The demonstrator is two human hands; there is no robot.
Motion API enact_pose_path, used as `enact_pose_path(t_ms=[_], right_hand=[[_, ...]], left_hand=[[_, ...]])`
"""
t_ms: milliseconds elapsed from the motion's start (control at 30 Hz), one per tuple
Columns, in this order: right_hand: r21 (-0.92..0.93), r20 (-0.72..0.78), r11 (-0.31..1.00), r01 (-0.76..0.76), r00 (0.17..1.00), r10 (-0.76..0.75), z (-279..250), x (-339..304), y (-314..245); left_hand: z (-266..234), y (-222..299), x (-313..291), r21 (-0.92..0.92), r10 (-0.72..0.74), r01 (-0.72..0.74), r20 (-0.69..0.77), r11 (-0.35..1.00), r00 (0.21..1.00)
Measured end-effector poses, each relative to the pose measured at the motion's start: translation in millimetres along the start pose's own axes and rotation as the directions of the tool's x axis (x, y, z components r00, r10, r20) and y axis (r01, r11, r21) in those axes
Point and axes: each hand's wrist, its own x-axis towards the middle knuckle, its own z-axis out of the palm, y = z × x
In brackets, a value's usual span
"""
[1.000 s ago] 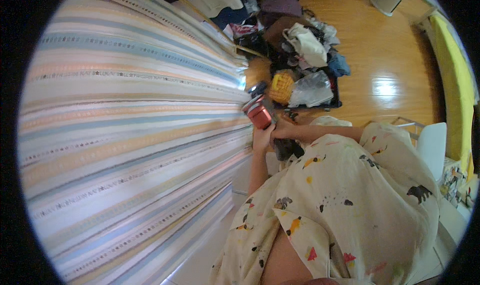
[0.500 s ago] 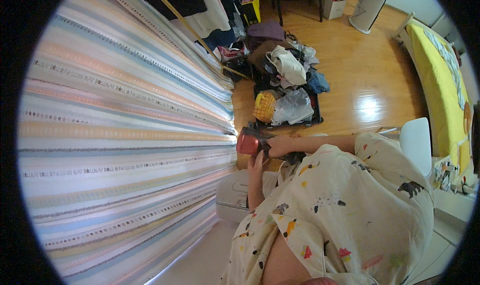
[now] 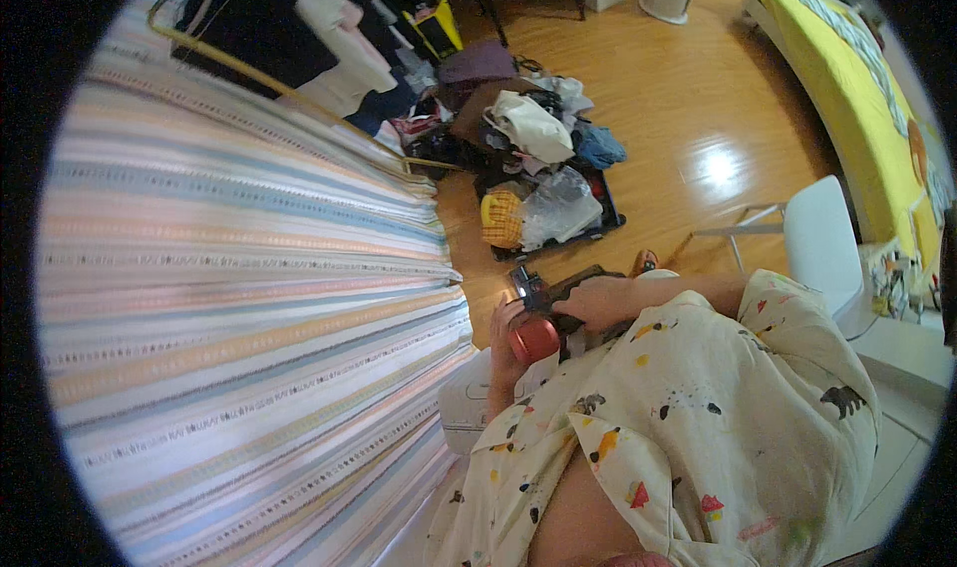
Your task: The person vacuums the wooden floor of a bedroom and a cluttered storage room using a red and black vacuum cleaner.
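Hands first: our left hand (image 3: 505, 340) is curled around a round red object (image 3: 534, 340), and our right hand (image 3: 598, 302) lies closed over a dark device (image 3: 543, 293) just above it, the 2 things touching in front of our chest. Compared with 1 second earlier, the pair sits lower and nearer the middle of the view, and the red object now shows as a rounded ball shape where before it looked boxy. More of the wooden floor (image 3: 688, 99) and the yellow bed (image 3: 857, 79) has come into sight at the top, while the striped curtain (image 3: 249, 298) fills the left side as before. The pile of clothes and bags (image 3: 543, 168) has slid downward in the view, and the white chair (image 3: 822, 243) is now plainly seen on the right.

We cannot tell what the dark device is: our right hand covers most of it, and only a small ridged end sticks out. Our patterned sleeve (image 3: 698, 408) hides whatever lies below the hands. A white box shape (image 3: 464, 408) beside the curtain is half covered by our left arm.
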Motion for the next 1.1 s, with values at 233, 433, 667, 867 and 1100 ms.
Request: enact_pose_path(t_ms=[233, 433, 667, 867, 1100], right_hand=[[-0.117, -0.081, 0.99, 0.084, 0.992, -0.094, -50.7, -98.4, 43.0], [-0.049, -0.072, 0.996, -0.077, 0.995, 0.073, -104.1, -192.7, 68.6], [0.072, -0.1, 0.979, -0.191, 0.975, 0.198, -174.5, -314.2, 55.2], [0.39, -0.337, 0.865, -0.317, 0.825, 0.454, -166.2, -397.0, 68.1], [0.529, -0.334, 0.697, -0.484, 0.637, 0.695, -167.8, -430.5, 31.2]], left_hand=[[84.6, -27.1, 18.1, -0.233, -0.166, 0.185, 0.1, 0.955, 0.981], [125.9, 124.8, 120.0, 0.195, 0.26, -0.299, 0.201, 0.934, 0.944], [175.0, 233.1, 182.4, 0.174, 0.371, -0.463, 0.391, 0.869, 0.842], [238.5, 304.5, 233.8, 0.17, 0.426, -0.572, 0.509, 0.802, 0.748], [263.7, 334.4, 264.0, 0.008, 0.529, -0.678, 0.618, 0.735, 0.581]])
